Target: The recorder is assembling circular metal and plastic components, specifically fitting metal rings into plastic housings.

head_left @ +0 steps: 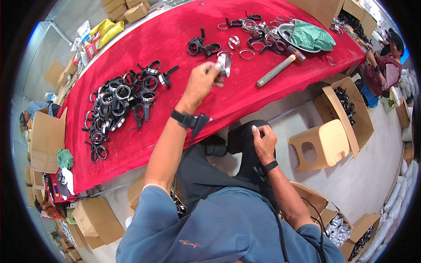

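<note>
Shiny silver metal band [225,65], pinched by left hand [204,79], held above red cloth-covered table [239,98], likely for clearance. Right hand [265,143] loosely curled near dark-trousered knee [242,135], likely resting; cannot tell contents.

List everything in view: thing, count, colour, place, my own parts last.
Table: one, red cloth, centre
Ring clamps: many, black and silver, heaped left; more mid-table
Tray: one, silver, table's right
Loose rings: many, silver, around the tray
Green bundles: two, green, on tray and far left
Mallet: one, brown-handled, table's right
Stool: one, cream, floor at right
Cardboard boxes: many, brown, all around
Yellow bags: about two, yellow, upper left
Sacks: several, pale, right edge
Co-worker: one clear, dark red top, right edge
Shirt: one, blue, bottom
Left hand: one, bare, over the table, holding a silver band
Right hand: one, bare, right of centre
</note>
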The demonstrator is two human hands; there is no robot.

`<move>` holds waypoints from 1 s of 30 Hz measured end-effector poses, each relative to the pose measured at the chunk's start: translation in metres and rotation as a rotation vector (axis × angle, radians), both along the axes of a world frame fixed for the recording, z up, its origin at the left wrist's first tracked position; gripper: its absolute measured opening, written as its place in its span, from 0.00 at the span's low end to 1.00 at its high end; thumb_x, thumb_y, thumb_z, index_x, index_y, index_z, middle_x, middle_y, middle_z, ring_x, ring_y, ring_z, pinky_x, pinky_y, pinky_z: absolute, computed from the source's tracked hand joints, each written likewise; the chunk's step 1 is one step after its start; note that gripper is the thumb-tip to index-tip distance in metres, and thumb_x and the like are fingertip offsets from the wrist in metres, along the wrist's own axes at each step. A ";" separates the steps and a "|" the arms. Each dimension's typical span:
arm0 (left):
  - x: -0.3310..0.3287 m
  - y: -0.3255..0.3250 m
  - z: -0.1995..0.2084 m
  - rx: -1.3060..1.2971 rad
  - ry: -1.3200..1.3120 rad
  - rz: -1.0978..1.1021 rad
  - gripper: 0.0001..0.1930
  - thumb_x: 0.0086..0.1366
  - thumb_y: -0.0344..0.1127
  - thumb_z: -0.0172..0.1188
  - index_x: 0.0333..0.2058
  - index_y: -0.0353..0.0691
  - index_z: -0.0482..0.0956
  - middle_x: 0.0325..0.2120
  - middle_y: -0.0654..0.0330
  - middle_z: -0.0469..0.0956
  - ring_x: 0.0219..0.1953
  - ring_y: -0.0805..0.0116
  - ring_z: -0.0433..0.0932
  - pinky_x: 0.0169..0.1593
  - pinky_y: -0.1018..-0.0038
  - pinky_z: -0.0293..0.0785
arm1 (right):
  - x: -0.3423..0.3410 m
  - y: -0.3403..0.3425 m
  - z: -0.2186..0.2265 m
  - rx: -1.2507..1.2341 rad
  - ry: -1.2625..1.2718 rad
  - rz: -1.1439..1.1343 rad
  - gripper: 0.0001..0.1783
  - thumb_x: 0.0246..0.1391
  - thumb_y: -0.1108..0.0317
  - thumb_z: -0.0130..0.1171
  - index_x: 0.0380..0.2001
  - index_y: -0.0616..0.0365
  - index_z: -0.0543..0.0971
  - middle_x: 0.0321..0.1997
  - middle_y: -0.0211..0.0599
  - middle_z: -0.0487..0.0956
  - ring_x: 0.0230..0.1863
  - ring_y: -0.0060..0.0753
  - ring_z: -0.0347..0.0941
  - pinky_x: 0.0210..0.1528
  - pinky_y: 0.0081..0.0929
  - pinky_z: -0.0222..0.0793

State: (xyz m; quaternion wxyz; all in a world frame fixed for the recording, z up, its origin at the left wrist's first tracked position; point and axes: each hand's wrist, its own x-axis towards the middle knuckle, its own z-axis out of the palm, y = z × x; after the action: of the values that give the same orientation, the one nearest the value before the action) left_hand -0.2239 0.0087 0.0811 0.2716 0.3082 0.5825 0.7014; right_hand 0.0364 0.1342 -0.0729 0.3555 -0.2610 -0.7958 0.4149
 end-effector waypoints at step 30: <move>0.063 -0.099 -0.043 0.177 -0.548 0.279 0.16 0.81 0.47 0.57 0.48 0.38 0.80 0.29 0.66 0.81 0.22 0.77 0.78 0.25 0.77 0.75 | -0.129 0.037 0.131 0.039 -0.121 0.421 0.32 0.58 0.61 0.74 0.62 0.66 0.79 0.57 0.53 0.84 0.50 0.46 0.84 0.57 0.40 0.78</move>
State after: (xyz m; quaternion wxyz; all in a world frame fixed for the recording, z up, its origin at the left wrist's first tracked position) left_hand -0.1608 -0.0903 0.0376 0.2915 0.0475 0.4610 0.8368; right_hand -0.0924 0.1711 0.0579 0.2173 -0.1065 -0.8606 0.4481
